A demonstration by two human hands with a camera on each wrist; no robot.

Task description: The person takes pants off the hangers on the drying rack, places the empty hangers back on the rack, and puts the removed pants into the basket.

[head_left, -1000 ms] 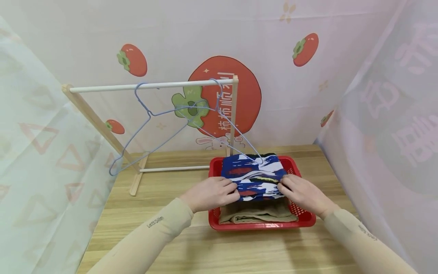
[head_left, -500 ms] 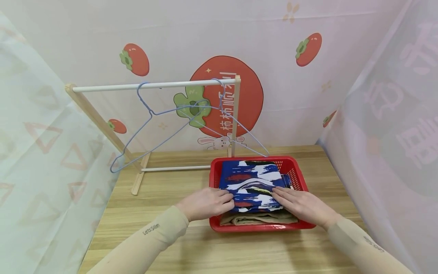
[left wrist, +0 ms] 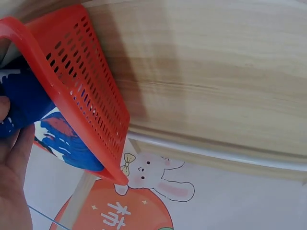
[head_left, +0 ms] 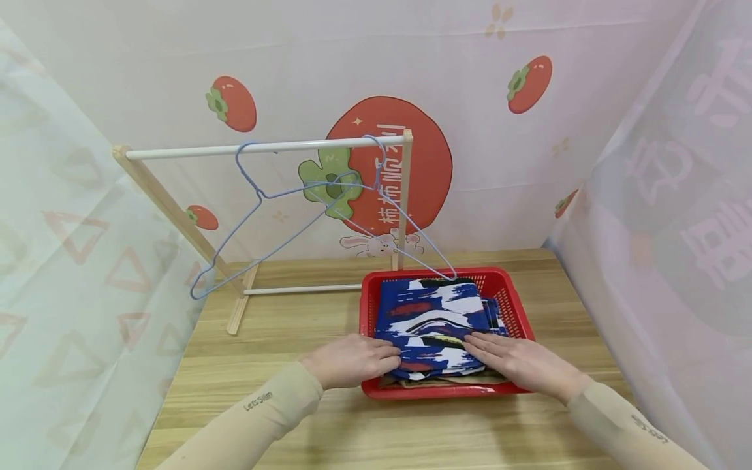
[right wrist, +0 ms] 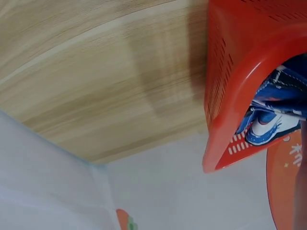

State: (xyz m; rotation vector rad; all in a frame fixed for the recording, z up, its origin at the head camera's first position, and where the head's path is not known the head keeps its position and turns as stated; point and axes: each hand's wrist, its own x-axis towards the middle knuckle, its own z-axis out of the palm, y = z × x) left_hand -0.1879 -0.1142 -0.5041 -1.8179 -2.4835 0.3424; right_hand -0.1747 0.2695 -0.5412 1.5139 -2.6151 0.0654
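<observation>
A folded blue, white and red patterned garment [head_left: 437, 313] lies in the red basket [head_left: 435, 391], over a beige folded cloth [head_left: 405, 381] whose front edge peeks out. At the garment's left side, my left hand [head_left: 355, 360] pinches its edge; the left wrist view shows blue cloth [left wrist: 29, 98] between thumb and fingers of that hand [left wrist: 14, 182]. My right hand [head_left: 519, 360] rests on the garment's right front part with fingers extended. Only a sliver of the right hand [right wrist: 301, 177] enters the right wrist view.
Behind and left stands a rack with a white rail [head_left: 194, 153] and wooden posts. Two blue wire hangers hang from it, the left hanger [head_left: 232, 232] and the right hanger [head_left: 425, 236], whose lower corner overlaps the basket's back rim. Another blue cloth [head_left: 492, 313] shows beside the garment.
Both hands have lowered the patterned garment toward the front of the basket, so it covers most of the beige cloth. The right hand's fingers have straightened onto it.
</observation>
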